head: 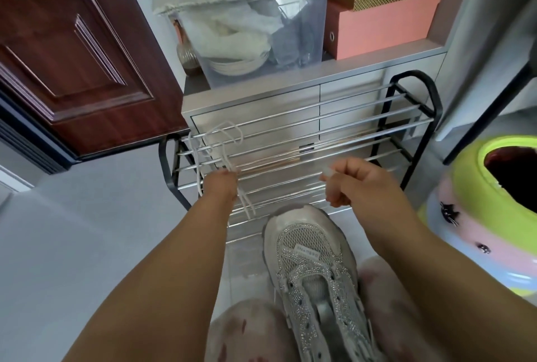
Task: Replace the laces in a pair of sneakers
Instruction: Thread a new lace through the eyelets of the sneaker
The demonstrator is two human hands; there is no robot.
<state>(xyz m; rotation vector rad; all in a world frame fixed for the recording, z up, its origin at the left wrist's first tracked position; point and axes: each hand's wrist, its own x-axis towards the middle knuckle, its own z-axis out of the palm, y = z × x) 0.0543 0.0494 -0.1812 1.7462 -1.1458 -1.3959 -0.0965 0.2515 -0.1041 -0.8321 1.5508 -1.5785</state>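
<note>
A grey mesh sneaker (311,260) with sparkly trim lies between my knees, toe pointing away, its eyelets without a lace. My left hand (220,187) grips a bunch of white laces (216,143) that loop up over the rails of the shoe rack and hang down below my fist. My right hand (345,184) is held above the sneaker's toe, fingers curled, pinching a small pale lace tip (327,172).
A black and chrome shoe rack (334,141) stands right ahead against a silver cabinet (255,106). A brown door (72,51) is at the left. A green and pink round stool or bin (494,210) sits at the right. A clear storage box (247,42) and pink boxes (383,24) stand on the cabinet.
</note>
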